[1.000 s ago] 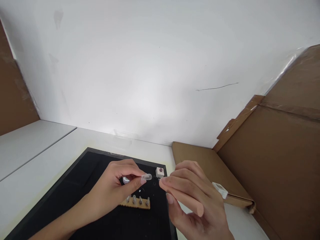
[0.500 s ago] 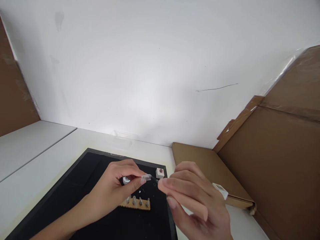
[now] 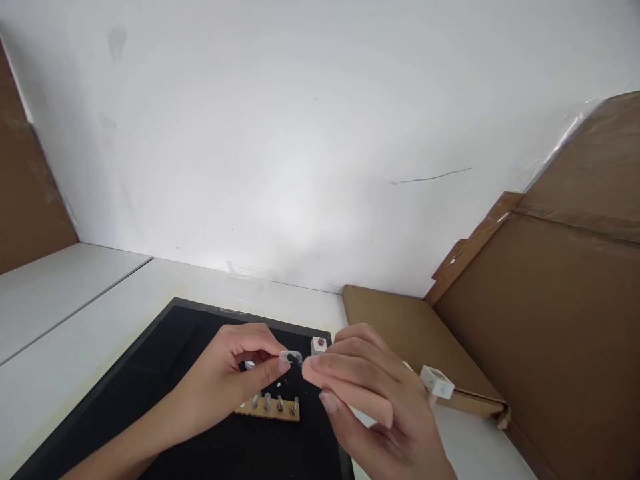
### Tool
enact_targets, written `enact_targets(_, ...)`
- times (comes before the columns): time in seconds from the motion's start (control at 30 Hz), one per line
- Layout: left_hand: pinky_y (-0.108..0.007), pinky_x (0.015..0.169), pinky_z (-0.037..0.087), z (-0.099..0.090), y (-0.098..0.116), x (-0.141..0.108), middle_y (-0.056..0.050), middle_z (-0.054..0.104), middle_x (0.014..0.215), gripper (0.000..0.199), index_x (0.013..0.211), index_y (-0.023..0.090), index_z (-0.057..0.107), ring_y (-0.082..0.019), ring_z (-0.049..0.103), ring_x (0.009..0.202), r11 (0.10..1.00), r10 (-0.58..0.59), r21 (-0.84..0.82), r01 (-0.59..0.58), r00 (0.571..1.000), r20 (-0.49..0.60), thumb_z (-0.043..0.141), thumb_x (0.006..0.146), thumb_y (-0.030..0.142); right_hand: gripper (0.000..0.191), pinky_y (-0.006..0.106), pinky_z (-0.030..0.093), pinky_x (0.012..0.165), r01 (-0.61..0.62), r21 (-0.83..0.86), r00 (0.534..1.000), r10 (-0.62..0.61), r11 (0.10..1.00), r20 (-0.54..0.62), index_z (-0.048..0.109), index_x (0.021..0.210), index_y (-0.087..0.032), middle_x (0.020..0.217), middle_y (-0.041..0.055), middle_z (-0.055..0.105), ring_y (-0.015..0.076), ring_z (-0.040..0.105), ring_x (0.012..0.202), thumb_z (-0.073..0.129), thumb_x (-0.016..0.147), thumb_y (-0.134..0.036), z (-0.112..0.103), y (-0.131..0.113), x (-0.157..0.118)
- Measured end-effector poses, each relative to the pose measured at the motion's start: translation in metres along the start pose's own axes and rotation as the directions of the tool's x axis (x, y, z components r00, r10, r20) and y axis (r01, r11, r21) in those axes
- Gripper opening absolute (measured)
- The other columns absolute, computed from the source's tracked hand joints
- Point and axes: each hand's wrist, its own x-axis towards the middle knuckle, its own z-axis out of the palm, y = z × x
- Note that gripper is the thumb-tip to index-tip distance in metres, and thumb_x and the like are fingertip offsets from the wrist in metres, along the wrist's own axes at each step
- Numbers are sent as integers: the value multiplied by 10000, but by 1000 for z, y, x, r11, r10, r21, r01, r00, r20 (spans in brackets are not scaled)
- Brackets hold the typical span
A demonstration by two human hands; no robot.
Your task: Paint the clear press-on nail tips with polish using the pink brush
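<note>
A clear nail tip [image 3: 289, 357] is pinched between the thumb and index finger of my left hand [image 3: 240, 367]. My right hand [image 3: 383, 393] grips a nail polish brush with a peach handle [image 3: 367, 403], its dark brush end [image 3: 296, 361] pointing left. That end overlaps the nail tip; whether it touches is hard to tell. Below the hands, a tan strip-like stand [image 3: 273, 413] lies on the black mat, with several clear nail tips standing upright along it. My left hand hides its left end, and most of a small whitish round object [image 3: 249, 365].
A black mat [image 3: 200, 333] covers part of the white table [image 3: 120, 307]. Near its far right corner sits a small white block [image 3: 319, 345] with a dark round spot. A flat cardboard box [image 3: 400, 320] lies at right, by another white block [image 3: 437, 381]. Cardboard walls [image 3: 565, 280] stand beyond.
My right hand has moved left with the brush, bringing its dark end from the nail tip's right edge to over it. My left hand has barely moved.
</note>
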Motion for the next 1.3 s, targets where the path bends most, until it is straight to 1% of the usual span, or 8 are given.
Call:
enact_targets(0.17, -238, 562, 396, 1, 0, 1, -6, 550, 654, 183, 715, 152, 694, -127, 501, 635, 996, -70, -55, 67, 997, -38, 605, 837, 255, 223, 322, 494, 550, -121, 38, 985, 125, 992, -118, 616, 800, -234, 680, -5, 679, 150, 581, 577, 543, 780, -24, 0, 0, 0)
enact_targets(0.43, -232, 547, 400, 1, 2, 1, 9, 522, 623, 186, 686, 161, 669, -120, 497, 609, 997, -72, -21, 72, 997, -39, 600, 834, 250, 185, 225, 560, 460, -416, 202, 845, 459, 887, -277, 695, 695, -226, 746, 42, 728, 174, 700, 634, 593, 849, -232, -1, 7, -1)
enact_targets(0.53, -226, 528, 394, 1, 1, 1, 4, 528, 625, 186, 685, 160, 671, -125, 508, 616, 998, -65, -19, 65, 997, -43, 602, 832, 251, 168, 251, 569, 520, -358, 167, 878, 392, 919, -275, 678, 706, -232, 768, 36, 730, 175, 696, 677, 595, 842, -179, 0, 6, 0)
enact_targets(0.67, -226, 531, 393, 1, 0, 1, -9, 558, 668, 164, 712, 153, 680, -125, 518, 628, 998, -59, -22, 58, 997, -52, 604, 827, 243, 236, 316, 519, 546, -88, -3, 980, 86, 996, -179, 643, 917, -233, 768, 27, 721, 162, 618, 608, 584, 785, -47, 1, 3, 1)
enact_targets(0.77, -226, 546, 402, 2, 0, 1, -8, 571, 674, 148, 705, 155, 670, -121, 523, 626, 998, -44, -39, 41, 997, -62, 611, 818, 229, 322, 325, 493, 543, 76, -97, 994, -83, 992, -67, 603, 1032, -199, 752, 36, 702, 161, 580, 597, 575, 758, -31, 2, 0, 2)
enact_targets(1.0, -229, 546, 418, 3, 0, 1, -19, 598, 675, 134, 726, 159, 699, -131, 546, 634, 1000, -17, -12, 16, 997, -73, 611, 817, 204, 248, 296, 441, 511, -35, -84, 999, 33, 996, -27, 594, 886, -228, 664, -5, 654, 141, 499, 547, 534, 767, -19, 1, 1, 2)
enact_targets(1.17, -219, 527, 396, 4, -1, 0, -12, 580, 678, 144, 718, 159, 684, -122, 524, 618, 999, -34, -36, 32, 998, -60, 607, 819, 229, 291, 304, 451, 530, 39, -5, 999, -39, 999, -21, 574, 1031, -217, 721, 20, 672, 151, 533, 580, 538, 792, -55, 0, 1, 1)
enact_targets(1.3, -221, 544, 385, 3, -1, 0, -2, 566, 673, 160, 712, 163, 676, -112, 493, 616, 997, -51, -55, 48, 998, -41, 595, 835, 227, 197, 298, 422, 513, -9, -124, 1000, 13, 992, 27, 590, 852, -213, 609, -5, 610, 143, 472, 537, 551, 765, -40, 1, -1, 2)
